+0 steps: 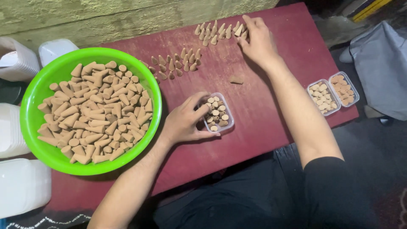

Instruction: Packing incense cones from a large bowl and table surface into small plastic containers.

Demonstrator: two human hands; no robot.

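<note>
Left hand (184,123) at frame centre, fingers curled around small clear plastic box (217,112) packed with tan cones, gripping its left side. Right hand (258,40) at upper centre, fingertips pinched together on cone in upright cluster of cones (218,30). Second cone cluster (176,63) mid-table. Green bowl (29,106) heaped with cones at left. Two filled clear boxes (333,93) at right edge of red table (263,127).

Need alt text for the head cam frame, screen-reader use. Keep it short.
A person's left hand steadies a small clear box of brown cones while the right hand reaches a far cluster of standing cones on a dark red table. A green bowl of cones sits left.
</note>
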